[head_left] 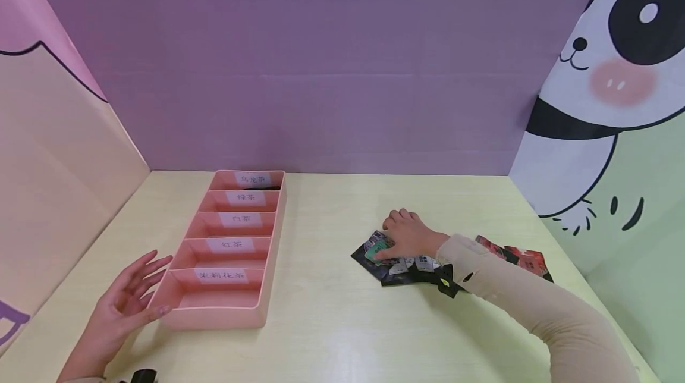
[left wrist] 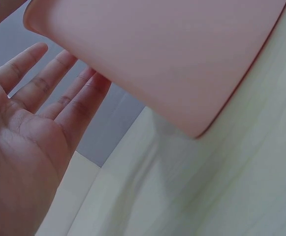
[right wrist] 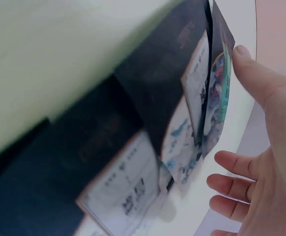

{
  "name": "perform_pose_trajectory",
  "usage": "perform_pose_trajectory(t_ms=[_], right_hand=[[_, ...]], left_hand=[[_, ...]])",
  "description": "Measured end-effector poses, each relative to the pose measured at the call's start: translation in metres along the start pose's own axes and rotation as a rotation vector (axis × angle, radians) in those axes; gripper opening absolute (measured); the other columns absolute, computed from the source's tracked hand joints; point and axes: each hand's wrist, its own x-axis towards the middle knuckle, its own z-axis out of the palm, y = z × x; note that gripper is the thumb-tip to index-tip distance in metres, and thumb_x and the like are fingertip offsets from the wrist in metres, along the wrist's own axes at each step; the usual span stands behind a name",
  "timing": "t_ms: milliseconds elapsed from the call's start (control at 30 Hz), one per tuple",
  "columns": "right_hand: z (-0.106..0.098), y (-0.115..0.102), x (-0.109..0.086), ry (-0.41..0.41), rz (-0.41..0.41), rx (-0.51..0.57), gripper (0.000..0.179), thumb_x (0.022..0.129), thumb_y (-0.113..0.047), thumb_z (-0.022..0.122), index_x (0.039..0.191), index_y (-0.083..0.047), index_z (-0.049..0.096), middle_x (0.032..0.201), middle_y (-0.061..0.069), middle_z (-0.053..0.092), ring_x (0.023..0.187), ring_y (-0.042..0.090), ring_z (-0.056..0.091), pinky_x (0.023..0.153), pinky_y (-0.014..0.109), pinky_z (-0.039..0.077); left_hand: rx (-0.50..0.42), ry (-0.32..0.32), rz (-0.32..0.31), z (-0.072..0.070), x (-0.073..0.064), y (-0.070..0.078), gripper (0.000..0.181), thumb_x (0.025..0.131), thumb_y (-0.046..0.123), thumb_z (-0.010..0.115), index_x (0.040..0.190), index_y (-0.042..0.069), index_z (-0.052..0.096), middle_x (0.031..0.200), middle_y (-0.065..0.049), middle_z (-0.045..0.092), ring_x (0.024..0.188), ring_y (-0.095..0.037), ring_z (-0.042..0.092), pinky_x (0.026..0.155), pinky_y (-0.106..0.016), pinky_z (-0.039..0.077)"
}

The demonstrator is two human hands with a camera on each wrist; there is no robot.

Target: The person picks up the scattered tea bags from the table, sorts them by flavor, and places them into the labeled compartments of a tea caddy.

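Dark tea sachets [head_left: 412, 275] lie overlapping on the right side of the table. Over their left end is my right hand [head_left: 409, 235], its fingers spread. In the right wrist view its thumb [right wrist: 253, 73] is right at the edge of a sachet with a green strip [right wrist: 225, 93], and the other fingers hang loosely beyond the far side. On the left stands a pink divided box [head_left: 262, 305] with white labels in Chinese. My left hand [head_left: 125, 305] is at its near left corner, fingers extended along the side wall and thumb by the front rim.
Red sachets [head_left: 527, 261] lie behind the right forearm. A dark item [head_left: 262, 188] shows in the box's farthest compartment. A purple wall [head_left: 332, 74] closes off the back, with printed panels at both sides. A small black object [head_left: 143, 376] shows at the bottom edge.
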Motion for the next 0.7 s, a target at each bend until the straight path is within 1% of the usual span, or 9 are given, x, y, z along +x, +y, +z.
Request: perform_pose_trajectory(t_ms=[200, 367, 467, 600, 667, 700], right_hand=[[0.005, -0.004, -0.003, 0.007, 0.041, 0.071, 0.060, 0.082, -0.060, 0.073, 0.104, -0.005, 0.059, 0.098, 0.006, 0.049, 0.091, 0.025, 0.041, 0.080, 0.045, 0.040], [0.009, -0.007, -0.001, 0.039, 0.057, 0.100, 0.059, 0.080, -0.059, 0.075, 0.102, -0.008, 0.055, 0.096, 0.003, 0.048, 0.088, 0.024, 0.037, 0.075, 0.041, 0.033], [0.010, -0.010, -0.001, 0.070, 0.077, 0.137, 0.061, 0.078, -0.056, 0.079, 0.108, -0.007, 0.057, 0.093, 0.000, 0.054, 0.088, 0.023, 0.038, 0.079, 0.043, 0.031], [0.007, -0.013, 0.000, 0.105, 0.101, 0.228, 0.063, 0.080, -0.044, 0.082, 0.121, -0.004, 0.057, 0.080, -0.005, 0.058, 0.085, 0.021, 0.045, 0.084, 0.047, 0.031], [0.004, -0.013, 0.000, 0.115, 0.088, 0.303, 0.060, 0.083, -0.035, 0.082, 0.124, -0.001, 0.056, 0.075, -0.005, 0.060, 0.079, 0.018, 0.051, 0.085, 0.047, 0.036], [0.003, -0.013, -0.001, 0.115, 0.077, 0.348, 0.056, 0.085, -0.031, 0.080, 0.125, 0.001, 0.056, 0.075, -0.005, 0.061, 0.075, 0.015, 0.055, 0.085, 0.043, 0.040]], left_hand=[[0.014, 0.011, -0.010, 0.001, -0.001, 0.001, 0.093, 0.073, -0.041, 0.051, 0.154, -0.005, 0.023, 0.146, -0.003, 0.052, 0.130, -0.010, 0.051, 0.100, -0.016, 0.043], [0.044, 0.037, -0.044, 0.001, -0.004, 0.003, 0.092, 0.074, -0.039, 0.053, 0.154, -0.003, 0.025, 0.146, 0.000, 0.052, 0.128, -0.008, 0.052, 0.099, -0.015, 0.044], [0.050, 0.044, -0.055, 0.000, -0.004, 0.003, 0.092, 0.075, -0.038, 0.053, 0.154, -0.002, 0.025, 0.146, 0.001, 0.052, 0.128, -0.007, 0.052, 0.099, -0.014, 0.043], [0.047, 0.041, -0.057, 0.001, -0.003, 0.003, 0.092, 0.075, -0.038, 0.053, 0.154, -0.002, 0.025, 0.146, 0.000, 0.052, 0.128, -0.008, 0.052, 0.099, -0.015, 0.043], [0.034, 0.026, -0.040, 0.001, -0.002, 0.002, 0.092, 0.074, -0.039, 0.052, 0.154, -0.004, 0.024, 0.147, -0.001, 0.051, 0.129, -0.009, 0.051, 0.100, -0.015, 0.043], [0.030, 0.018, -0.032, 0.001, -0.001, 0.002, 0.092, 0.074, -0.040, 0.051, 0.154, -0.004, 0.023, 0.147, -0.002, 0.051, 0.129, -0.009, 0.051, 0.100, -0.016, 0.043]])
